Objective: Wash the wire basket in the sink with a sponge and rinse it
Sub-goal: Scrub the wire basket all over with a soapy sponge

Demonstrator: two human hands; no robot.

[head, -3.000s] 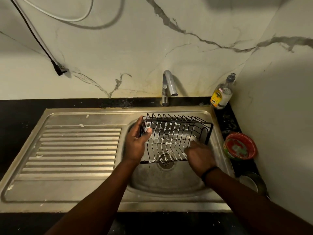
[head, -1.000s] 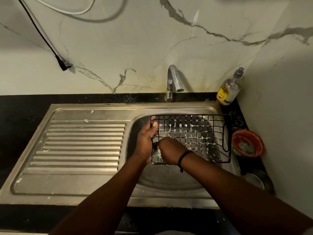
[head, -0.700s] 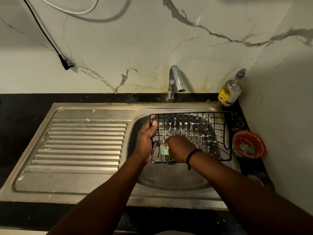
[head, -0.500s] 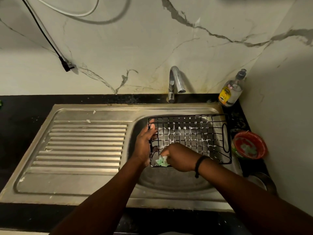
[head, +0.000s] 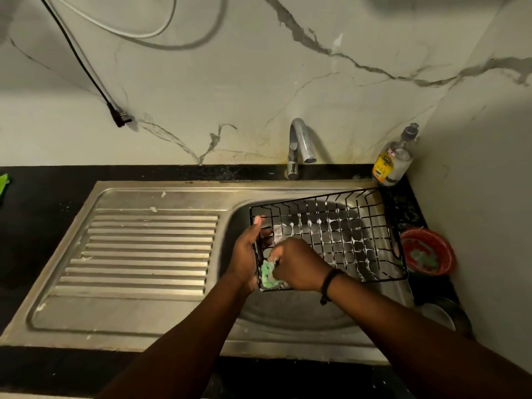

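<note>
A black wire basket (head: 339,234), streaked with white foam, lies tilted over the bowl of the steel sink (head: 288,315). My left hand (head: 246,254) grips the basket's left end, thumb over the top wire. My right hand (head: 296,266) holds a soapy green sponge (head: 267,273) and presses it against the basket's near left corner. The chrome tap (head: 299,145) stands behind the bowl with no water running from it.
A ribbed draining board (head: 144,249) fills the left of the sink unit. A soap bottle (head: 393,159) stands in the back right corner. A red bowl (head: 427,251) and a steel vessel (head: 443,315) sit on the right counter. A black plug (head: 119,119) hangs at the wall.
The basket has been turned from tipped on its side to bottom facing up. My right hand with the sponge slid down the left end to the near corner.
</note>
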